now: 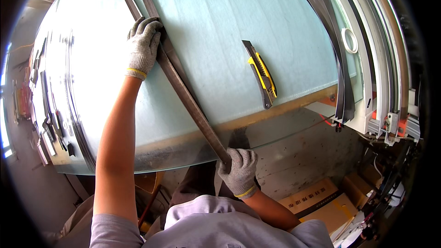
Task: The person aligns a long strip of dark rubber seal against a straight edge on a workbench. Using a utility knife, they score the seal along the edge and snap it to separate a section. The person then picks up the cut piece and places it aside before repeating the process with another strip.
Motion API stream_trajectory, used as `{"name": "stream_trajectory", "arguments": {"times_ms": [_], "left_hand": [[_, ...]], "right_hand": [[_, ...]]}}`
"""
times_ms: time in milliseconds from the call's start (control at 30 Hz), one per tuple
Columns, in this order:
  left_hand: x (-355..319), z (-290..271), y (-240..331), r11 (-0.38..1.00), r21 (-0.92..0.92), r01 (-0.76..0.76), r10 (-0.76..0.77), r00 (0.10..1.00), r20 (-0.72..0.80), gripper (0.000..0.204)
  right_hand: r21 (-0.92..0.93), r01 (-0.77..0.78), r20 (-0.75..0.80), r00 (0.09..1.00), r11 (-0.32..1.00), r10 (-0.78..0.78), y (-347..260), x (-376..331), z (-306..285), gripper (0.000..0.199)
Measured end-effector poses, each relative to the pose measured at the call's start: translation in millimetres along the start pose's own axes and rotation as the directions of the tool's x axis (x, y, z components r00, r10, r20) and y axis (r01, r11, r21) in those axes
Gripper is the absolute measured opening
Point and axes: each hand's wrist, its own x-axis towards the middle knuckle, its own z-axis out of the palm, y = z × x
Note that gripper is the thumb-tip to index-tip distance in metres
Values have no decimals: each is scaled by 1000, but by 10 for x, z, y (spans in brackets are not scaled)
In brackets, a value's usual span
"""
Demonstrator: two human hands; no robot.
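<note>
A long dark flat strip (192, 109) runs slantwise across the glass-topped table (206, 32), its near end sticking out past the front edge. My right hand (239, 171), in a grey knit glove, is closed round that near end. Farther up, my left hand (144, 46), gloved alike, has its fingers bent over the strip. A shorter strip end (133, 7) pokes out beyond the left fingers; how it meets the long strip is hidden under the hand. Right of the strip lies a yellow and black utility knife (262, 76), its dark blade out.
Several dark strips (340, 55) hang over the table's right side, beside white frame profiles (379, 55) and a white ring of tape (349, 41). More thin strips (72, 96) and tools (51, 126) lie at the left. A cardboard box (321, 202) stands on the floor below right.
</note>
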Motion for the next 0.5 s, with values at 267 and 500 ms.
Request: {"name": "stream_trajectory", "arguments": {"times_ms": [267,500], "left_hand": [[6,2,-6,1000,0,2,-2,1000,2,24],[1,-3,2,1000,12,18,-18,999,41,26]], "right_hand": [[-7,23,4,1000,1000,-23,71,0,-38,50],[-10,31,5,1000,999,-31,80,20,-56,47]]}}
